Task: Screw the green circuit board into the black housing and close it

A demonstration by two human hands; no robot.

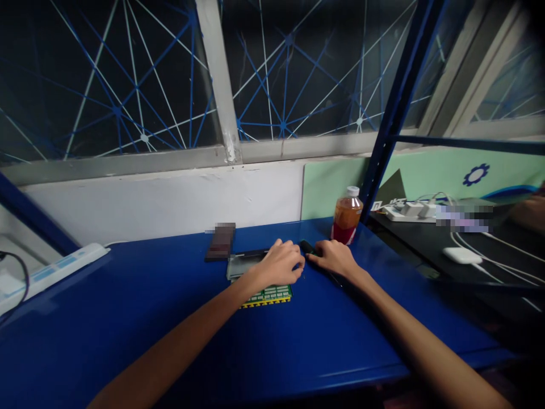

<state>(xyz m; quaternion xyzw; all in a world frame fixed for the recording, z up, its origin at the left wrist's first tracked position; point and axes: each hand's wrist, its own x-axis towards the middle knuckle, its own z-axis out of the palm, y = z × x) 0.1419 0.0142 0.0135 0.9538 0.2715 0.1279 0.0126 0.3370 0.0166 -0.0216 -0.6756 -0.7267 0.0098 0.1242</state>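
My left hand (283,263) is curled, palm down, just above the blue table. Under and beside it lie a flat grey case (242,267) and a green board (275,293) with rows of pale rectangles and a yellow-and-black edge. What its fingers hold, if anything, is hidden. To its right, my right hand (334,258) rests on the tabletop, closed around a slim dark tool (306,247) with a greenish-black end. A thin dark line runs out below that hand; its kind cannot be made out.
A bottle of amber drink (347,217) stands behind my right hand. A dark flat object (220,243), partly blurred, lies at the back. On the left is a white power strip (55,275). Chargers and cables (426,209) cover the black desk at right, beyond a blue post (394,113).
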